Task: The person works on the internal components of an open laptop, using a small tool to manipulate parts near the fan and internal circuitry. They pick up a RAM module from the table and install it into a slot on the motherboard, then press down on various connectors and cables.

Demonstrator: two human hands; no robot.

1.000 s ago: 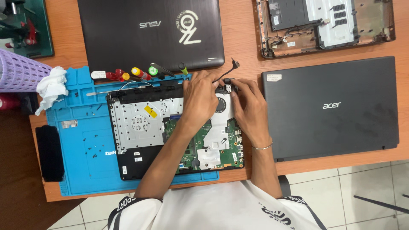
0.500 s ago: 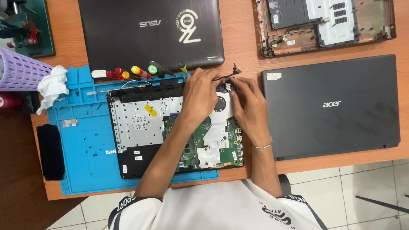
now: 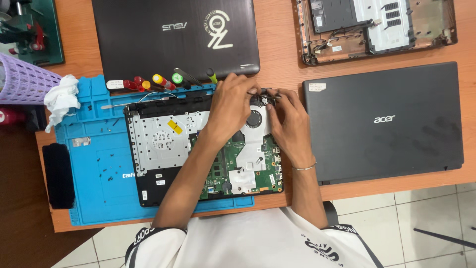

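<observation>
While both meet over the opened laptop (image 3: pixel 163 144), left hand (image 3: pixel 233 101) and right hand (image 3: pixel 290 116) apparently pinch a small part (image 3: pixel 265 94).

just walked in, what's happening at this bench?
A person has an opened laptop on a blue work mat. Both hands, left hand and right hand, meet at its top edge beside the cooling fan, pinching a small part too small to identify. Screwdrivers lie above; a closed black laptop sits alongside.
</observation>
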